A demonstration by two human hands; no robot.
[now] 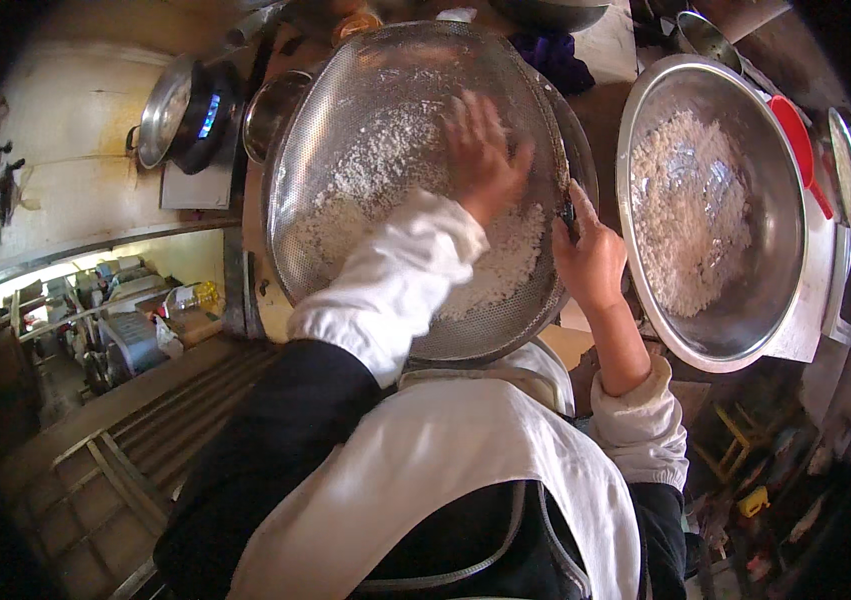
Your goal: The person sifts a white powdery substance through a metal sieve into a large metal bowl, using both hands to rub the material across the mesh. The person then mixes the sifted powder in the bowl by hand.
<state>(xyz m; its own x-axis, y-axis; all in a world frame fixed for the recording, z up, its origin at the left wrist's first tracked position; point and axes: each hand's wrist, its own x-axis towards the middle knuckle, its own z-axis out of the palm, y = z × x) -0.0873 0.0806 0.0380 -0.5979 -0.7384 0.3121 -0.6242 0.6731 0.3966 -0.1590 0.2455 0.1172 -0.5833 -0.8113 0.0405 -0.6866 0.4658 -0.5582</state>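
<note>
A large perforated metal sieve lies before me, with white, crumbly flour-like material spread over its mesh. Over the right part of the mesh is my left hand, blurred, its fingers spread; whether it touches the crumbs is unclear. My right hand grips the sieve's right rim, index finger stretched along it. Beneath the sieve, the edge of a metal bowl shows. To the right stands a wide steel basin holding a heap of pale crumbly material.
A red plastic scoop lies beyond the basin, near another metal bowl. At the left a metal pot sits by a burner with a blue flame. Dark purple cloth lies behind the sieve. A metal bowl stands left of it.
</note>
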